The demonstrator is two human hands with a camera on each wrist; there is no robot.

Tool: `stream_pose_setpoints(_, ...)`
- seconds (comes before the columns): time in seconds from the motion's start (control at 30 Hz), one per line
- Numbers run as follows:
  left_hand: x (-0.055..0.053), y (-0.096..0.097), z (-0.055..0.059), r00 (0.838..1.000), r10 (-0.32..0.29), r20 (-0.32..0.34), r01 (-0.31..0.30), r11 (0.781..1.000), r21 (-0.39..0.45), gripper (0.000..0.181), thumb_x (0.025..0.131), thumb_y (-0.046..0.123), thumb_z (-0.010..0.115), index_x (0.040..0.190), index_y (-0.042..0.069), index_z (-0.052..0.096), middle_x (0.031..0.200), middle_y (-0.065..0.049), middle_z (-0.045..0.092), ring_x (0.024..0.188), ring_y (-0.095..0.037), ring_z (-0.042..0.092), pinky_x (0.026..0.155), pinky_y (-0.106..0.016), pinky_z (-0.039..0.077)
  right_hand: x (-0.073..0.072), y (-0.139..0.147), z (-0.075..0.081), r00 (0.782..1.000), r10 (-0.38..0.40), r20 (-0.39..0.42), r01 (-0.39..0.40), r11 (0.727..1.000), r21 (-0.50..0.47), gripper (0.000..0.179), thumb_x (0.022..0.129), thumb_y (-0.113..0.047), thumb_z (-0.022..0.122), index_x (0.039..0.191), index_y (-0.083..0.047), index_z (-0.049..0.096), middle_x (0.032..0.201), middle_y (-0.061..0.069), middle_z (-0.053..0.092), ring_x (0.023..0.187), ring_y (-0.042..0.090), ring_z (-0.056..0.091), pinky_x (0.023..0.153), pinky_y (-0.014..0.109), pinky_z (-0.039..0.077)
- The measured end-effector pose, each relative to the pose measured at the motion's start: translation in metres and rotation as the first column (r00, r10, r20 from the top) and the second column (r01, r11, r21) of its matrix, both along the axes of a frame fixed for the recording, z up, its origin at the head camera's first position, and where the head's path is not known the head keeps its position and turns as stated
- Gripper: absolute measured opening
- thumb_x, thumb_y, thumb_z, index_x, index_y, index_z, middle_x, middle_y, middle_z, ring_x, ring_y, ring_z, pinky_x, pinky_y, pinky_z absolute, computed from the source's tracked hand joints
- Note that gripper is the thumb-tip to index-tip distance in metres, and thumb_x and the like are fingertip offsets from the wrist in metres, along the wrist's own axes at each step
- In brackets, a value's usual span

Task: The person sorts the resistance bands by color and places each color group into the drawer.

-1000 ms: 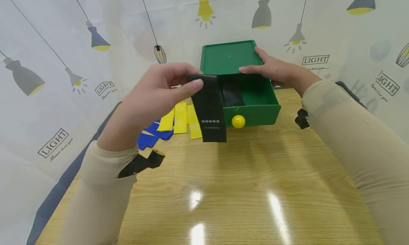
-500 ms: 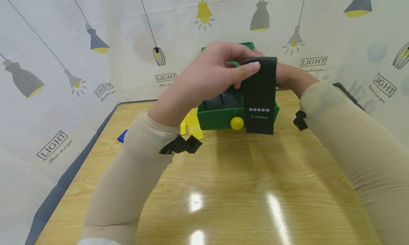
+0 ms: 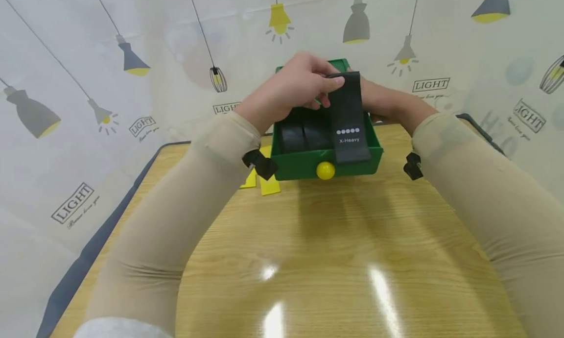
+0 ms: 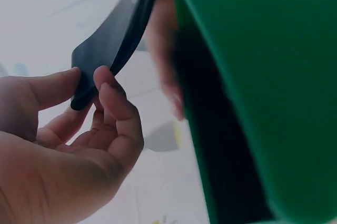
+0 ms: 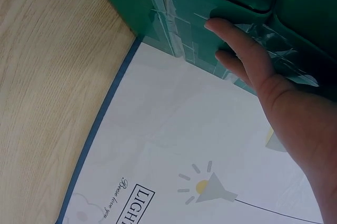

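Note:
My left hand (image 3: 299, 85) pinches the top of a black resistance band (image 3: 348, 108) between thumb and fingers. The flat band is marked "X-Heavy" and hangs down over the right part of an open green drawer (image 3: 291, 166), its lower end overlapping the drawer front. Inside the drawer, on the left, lie dark folded bands (image 3: 305, 133). A yellow knob (image 3: 325, 170) sits on the front. My right hand (image 5: 295, 113) rests with extended fingers against the tape-covered side of the green drawer box (image 5: 226, 2); in the head view it is partly hidden behind the left hand and band.
Yellow flat bands (image 3: 270, 186) lie on the wooden table (image 3: 308, 259) left of the drawer, partly hidden by my left forearm. A light curtain (image 3: 176, 59) printed with lamps hangs behind and beside the table.
My left hand has carried the black band from the drawer's left side over to its right part, and then slightly left and up. The right hand stays at the box.

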State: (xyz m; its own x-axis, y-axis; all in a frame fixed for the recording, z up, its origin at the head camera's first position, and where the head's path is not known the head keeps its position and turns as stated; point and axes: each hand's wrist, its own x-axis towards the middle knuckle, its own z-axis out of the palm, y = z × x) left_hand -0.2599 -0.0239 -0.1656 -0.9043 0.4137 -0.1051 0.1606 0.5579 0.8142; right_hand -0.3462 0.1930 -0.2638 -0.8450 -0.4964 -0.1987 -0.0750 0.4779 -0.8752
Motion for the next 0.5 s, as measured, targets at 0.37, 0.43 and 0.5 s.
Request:
stream_pose_setpoints(0.37, -0.018, 0.002, -0.016, 0.996, -0.009, 0.092, 0.012, 0.999, -0.034, 0.032, 0.107, 0.017, 0.064, 0.137, 0.007, 0.069, 0.133, -0.013, 0.069, 0.102, -0.025, 0.075, 0.092, -0.030, 0.064, 0.001, -0.002, 0.007, 0.995, -0.054, 0.090, 0.048, 0.997, 0.067, 0.096, 0.106, -0.056, 0.048, 0.162, -0.047, -0.030, 0.179, 0.011, -0.003, 0.148, 0.041, 0.034, 0.122, 0.063, 0.037)
stream_pose_setpoints(0.43, -0.018, 0.003, -0.018, 0.994, -0.020, 0.107, 0.024, 0.999, -0.038, 0.032, 0.106, 0.016, 0.065, 0.137, 0.006, 0.069, 0.135, -0.014, 0.069, 0.104, -0.026, 0.076, 0.092, -0.030, 0.064, 0.001, -0.002, 0.007, 0.994, -0.060, 0.091, 0.053, 0.996, 0.077, 0.098, 0.106, -0.055, 0.050, 0.161, -0.047, -0.031, 0.180, 0.010, -0.006, 0.151, 0.042, 0.032, 0.124, 0.066, 0.035)
stream_pose_setpoints(0.5, -0.019, 0.003, -0.020, 0.993, -0.029, 0.115, 0.036, 0.998, -0.054, 0.032, 0.106, 0.016, 0.066, 0.137, 0.006, 0.069, 0.136, -0.014, 0.069, 0.105, -0.025, 0.076, 0.092, -0.030, 0.064, 0.001, -0.002, 0.008, 0.993, -0.068, 0.094, 0.060, 0.995, 0.085, 0.100, 0.106, -0.055, 0.052, 0.161, -0.047, -0.031, 0.180, 0.011, -0.007, 0.153, 0.043, 0.031, 0.125, 0.067, 0.033)
